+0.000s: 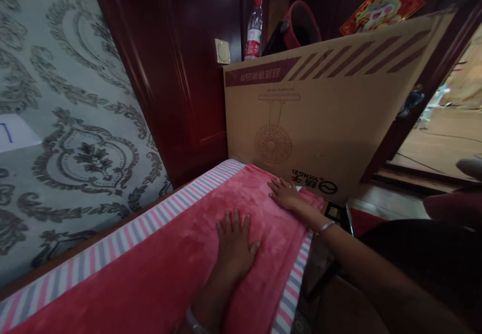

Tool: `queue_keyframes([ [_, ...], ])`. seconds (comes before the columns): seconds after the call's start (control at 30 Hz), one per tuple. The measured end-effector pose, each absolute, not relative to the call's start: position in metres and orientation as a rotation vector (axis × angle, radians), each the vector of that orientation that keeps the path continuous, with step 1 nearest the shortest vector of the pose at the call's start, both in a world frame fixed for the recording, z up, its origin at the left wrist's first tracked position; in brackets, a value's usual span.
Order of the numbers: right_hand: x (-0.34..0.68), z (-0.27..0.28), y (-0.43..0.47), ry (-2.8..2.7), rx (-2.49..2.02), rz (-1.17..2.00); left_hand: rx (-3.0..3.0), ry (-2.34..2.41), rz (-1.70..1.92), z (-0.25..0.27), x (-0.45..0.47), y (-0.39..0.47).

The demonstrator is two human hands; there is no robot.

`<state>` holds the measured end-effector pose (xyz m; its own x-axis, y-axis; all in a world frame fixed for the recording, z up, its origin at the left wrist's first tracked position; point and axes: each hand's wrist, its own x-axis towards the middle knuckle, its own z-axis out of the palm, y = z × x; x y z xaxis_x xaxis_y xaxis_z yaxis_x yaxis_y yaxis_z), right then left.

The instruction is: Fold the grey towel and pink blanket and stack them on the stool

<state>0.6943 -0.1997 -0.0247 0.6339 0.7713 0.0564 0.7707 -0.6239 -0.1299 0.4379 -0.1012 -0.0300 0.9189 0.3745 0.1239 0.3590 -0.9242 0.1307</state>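
A pink plush blanket (150, 263) lies spread over a striped sheet (116, 243) of white, pink and grey on a long narrow surface. My left hand (235, 243) rests palm down on the middle of the blanket, its fingers spread. Farther off and to the right, my right hand (286, 195) lies flat near the blanket's far end, fingers also stretched out. Neither hand grips anything. The blanket has faint brushed marks and slight creases. Along both long sides the striped sheet shows beyond its edge.
A large cardboard box (320, 118) stands just past the blanket's far end. Behind it are a plastic bottle (254, 32) with a red cap and a red festive picture (382, 10). Patterned wallpaper (83, 123) borders the left side. A doorway opens at right.
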Motion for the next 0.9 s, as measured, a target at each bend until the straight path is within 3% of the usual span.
queue_keyframes([
  [0.27, 0.679, -0.022, -0.131, -1.392, -2.587, -0.087, 2.903, 0.546, 0.219, -0.033, 0.434, -0.106],
  [0.73, 0.694, -0.059, -0.136, -1.387, -2.483, -0.162, 2.843, 0.479, 0.3, -0.025, 0.421, -0.122],
  [0.9, 0.703, -0.072, -0.134, -1.381, -2.483, -0.187, 2.839, 0.732, 0.209, 0.0, 0.373, -0.101],
])
